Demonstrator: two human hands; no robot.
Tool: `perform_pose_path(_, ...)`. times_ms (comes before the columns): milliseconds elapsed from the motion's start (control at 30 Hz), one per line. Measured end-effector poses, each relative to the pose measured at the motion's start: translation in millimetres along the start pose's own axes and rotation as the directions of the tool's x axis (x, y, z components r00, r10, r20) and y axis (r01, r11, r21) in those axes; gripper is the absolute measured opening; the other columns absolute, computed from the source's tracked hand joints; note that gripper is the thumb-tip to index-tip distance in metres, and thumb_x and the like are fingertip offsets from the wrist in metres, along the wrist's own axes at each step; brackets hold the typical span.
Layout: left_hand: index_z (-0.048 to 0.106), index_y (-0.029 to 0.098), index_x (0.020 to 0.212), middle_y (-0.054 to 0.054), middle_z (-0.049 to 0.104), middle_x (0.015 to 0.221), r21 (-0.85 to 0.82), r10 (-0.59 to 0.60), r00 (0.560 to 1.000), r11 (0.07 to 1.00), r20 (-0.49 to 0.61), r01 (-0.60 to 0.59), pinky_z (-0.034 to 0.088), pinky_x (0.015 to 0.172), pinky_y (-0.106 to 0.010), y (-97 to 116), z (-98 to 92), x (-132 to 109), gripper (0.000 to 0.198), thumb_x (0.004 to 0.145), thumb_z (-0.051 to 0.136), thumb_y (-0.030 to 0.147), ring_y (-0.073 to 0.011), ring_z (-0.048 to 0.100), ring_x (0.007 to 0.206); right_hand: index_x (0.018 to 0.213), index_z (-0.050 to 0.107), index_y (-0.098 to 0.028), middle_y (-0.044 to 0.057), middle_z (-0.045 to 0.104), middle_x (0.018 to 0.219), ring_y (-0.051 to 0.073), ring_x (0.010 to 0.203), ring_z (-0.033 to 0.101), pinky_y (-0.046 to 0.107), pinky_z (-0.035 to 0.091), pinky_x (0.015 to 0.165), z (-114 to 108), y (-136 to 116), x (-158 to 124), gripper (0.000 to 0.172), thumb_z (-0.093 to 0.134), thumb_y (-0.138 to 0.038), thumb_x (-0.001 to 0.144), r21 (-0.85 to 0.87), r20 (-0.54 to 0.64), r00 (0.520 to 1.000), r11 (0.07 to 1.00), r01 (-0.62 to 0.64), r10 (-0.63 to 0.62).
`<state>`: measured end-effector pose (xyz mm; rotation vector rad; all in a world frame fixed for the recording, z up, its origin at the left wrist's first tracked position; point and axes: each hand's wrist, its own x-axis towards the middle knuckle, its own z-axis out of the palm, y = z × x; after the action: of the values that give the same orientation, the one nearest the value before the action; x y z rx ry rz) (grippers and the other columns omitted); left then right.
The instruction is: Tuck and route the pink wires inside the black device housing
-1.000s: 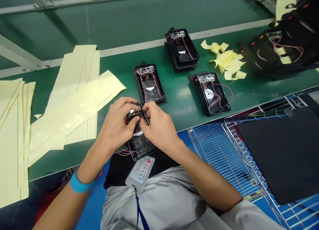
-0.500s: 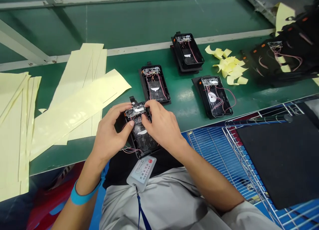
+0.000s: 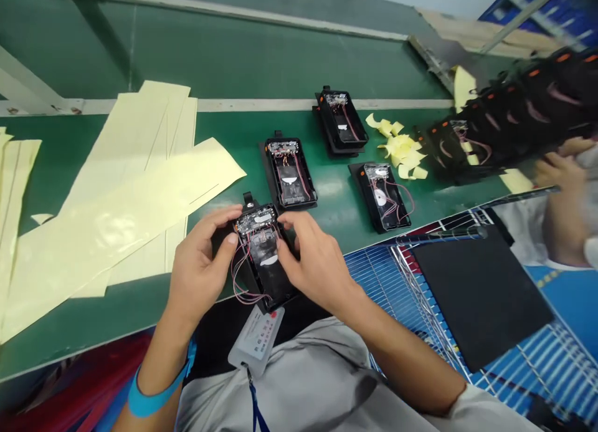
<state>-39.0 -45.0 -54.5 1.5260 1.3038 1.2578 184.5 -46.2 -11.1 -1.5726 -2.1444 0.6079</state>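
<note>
Holding the open black casing [image 3: 264, 264] at the near edge of the green surface [image 3: 224, 133], you keep its circuit board [image 3: 256, 220] end pointing away from you. Your left hand [image 3: 199, 273] has its grip closed round the casing's left side, thumb up by the board, apparently to steady it. Your right hand [image 3: 317, 264] closes its grip on the right side, forefinger at the board's end. Red wires [image 3: 238, 279] loop out past your left palm. Your badge [image 3: 256, 341] hangs just below.

Three more casings [image 3: 289, 179] lie open-side up beyond, well apart, probably so each stays reachable. Yellow backing sheets [image 3: 116, 189] spread to the left, and yellow scraps [image 3: 399, 148] lie in a heap farther right. Beside you, a black pad [image 3: 481, 292] lies on a wire rack [image 3: 387, 276]. A co-worker's hand [image 3: 558, 170] rests near a row of casings [image 3: 504, 126].
</note>
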Motion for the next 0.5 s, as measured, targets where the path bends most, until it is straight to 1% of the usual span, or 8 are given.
perform_pose_path(100,0.07,0.028,0.137,-0.002,0.066,0.148,0.076,0.02,1.0,0.997,0.007,-0.02,0.048,0.13,-0.042,1.1,2.9,-1.4,0.033,0.104,0.067,0.029,-0.0197,0.062,0.143,0.136,0.055,-0.024,0.008,0.066,0.133,0.024,0.115,0.07,0.04,0.059,0.089,1.2,-1.5,-6.2,0.029,0.055,-0.022,0.107,0.001,0.01,1.0,1.0,0.016,-0.016)
perform_pose_path(167,0.07,0.028,0.136,-0.001,0.066,0.148,0.118,0.031,1.0,0.993,0.001,-0.031,0.05,0.128,-0.04,3.0,4.3,-2.1,0.032,0.105,0.065,0.029,-0.0189,0.063,0.141,0.137,0.056,-0.025,0.008,0.066,0.134,0.022,0.118,0.069,0.037,0.06,0.091,3.5,1.3,-6.9,0.029,0.054,-0.021,0.108,0.02,0.006,0.999,0.999,0.034,-0.035)
perform_pose_path(200,0.07,0.028,0.136,-0.002,0.066,0.149,0.126,0.023,1.0,0.992,0.011,-0.024,0.05,0.128,-0.041,3.9,4.4,-2.2,0.031,0.105,0.064,0.03,-0.0193,0.063,0.141,0.137,0.056,-0.025,0.008,0.066,0.133,0.02,0.115,0.069,0.035,0.06,0.089,4.9,3.3,-6.6,0.029,0.053,-0.021,0.108,0.033,-0.001,0.999,0.998,0.048,-0.048)
perform_pose_path(267,0.07,0.029,0.133,-0.001,0.066,0.148,0.145,0.007,1.0,0.989,0.004,-0.007,0.053,0.124,-0.041,5.2,3.4,-2.1,0.028,0.106,0.063,0.032,-0.02,0.065,0.14,0.137,0.055,-0.025,0.008,0.067,0.13,0.017,0.1,0.068,0.031,0.058,0.08,7.9,7.3,-5.0,0.031,0.054,-0.022,0.107,0.055,-0.027,0.998,0.997,0.061,-0.06)
perform_pose_path(333,0.07,0.03,0.132,-0.001,0.066,0.148,0.133,-0.014,1.0,0.991,0.009,0.013,0.056,0.12,-0.042,5.7,1.5,-1.6,0.028,0.106,0.063,0.033,-0.0205,0.065,0.139,0.139,0.054,-0.025,0.008,0.068,0.123,0.015,0.084,0.063,0.03,0.056,0.072,11.2,9.6,-3.3,0.036,0.057,-0.021,0.104,0.067,-0.054,0.998,0.997,0.044,-0.04)
perform_pose_path(367,0.069,0.031,0.132,-0.001,0.066,0.148,0.124,-0.027,1.0,0.992,0.016,0.025,0.056,0.119,-0.041,5.7,0.5,-1.3,0.027,0.106,0.064,0.033,-0.0205,0.065,0.138,0.14,0.054,-0.024,0.007,0.069,0.118,0.015,0.08,0.06,0.031,0.055,0.07,12.7,9.9,-2.6,0.038,0.058,-0.02,0.102,0.072,-0.068,0.997,0.997,0.029,-0.024)
perform_pose_path(500,0.07,0.031,0.131,-0.001,0.066,0.149,0.091,-0.064,0.997,0.994,0.038,0.06,0.054,0.123,-0.045,6.8,-1.9,-0.3,0.026,0.105,0.065,0.032,-0.0217,0.064,0.14,0.139,0.057,-0.022,0.004,0.068,0.102,0.015,0.077,0.058,0.032,0.055,0.072,16.7,8.9,-2.2,0.038,0.06,-0.022,0.101,0.11,-0.114,0.993,0.994,-0.015,0.028)
